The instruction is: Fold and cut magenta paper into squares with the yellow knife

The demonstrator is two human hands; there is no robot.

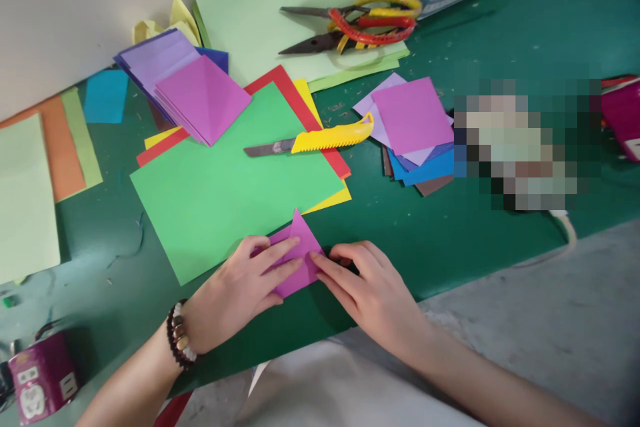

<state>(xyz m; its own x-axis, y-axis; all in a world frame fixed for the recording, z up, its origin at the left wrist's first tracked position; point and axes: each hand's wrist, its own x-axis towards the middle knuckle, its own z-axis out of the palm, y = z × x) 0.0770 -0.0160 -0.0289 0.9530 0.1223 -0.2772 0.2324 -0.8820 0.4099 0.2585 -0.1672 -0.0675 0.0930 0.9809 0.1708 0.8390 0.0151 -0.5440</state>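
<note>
A folded sheet of purple paper [306, 268] lies near the front edge of the green table, its pointed corner up and a folded flap showing. My left hand [240, 283], with beaded bracelets at the wrist, holds the paper from the left. Two of its fingers reach across the folded face, the thumb is at the lower edge, and the others are curled. My right hand [373, 283] pinches the paper's right corner with fingertips close together; its thumb is mostly hidden. Just behind the paper is a green sheet [220, 193] on red and yellow sheets.
A yellow utility knife [330, 137], blade out, rests on the green sheet. Behind are scissors and pliers [360, 30]. Purple paper stacks [205, 97] and mixed squares [413, 117] lie on the table [425, 240]. A blurred-out object [520, 140] is at right, a magenta box [43, 377] lower left.
</note>
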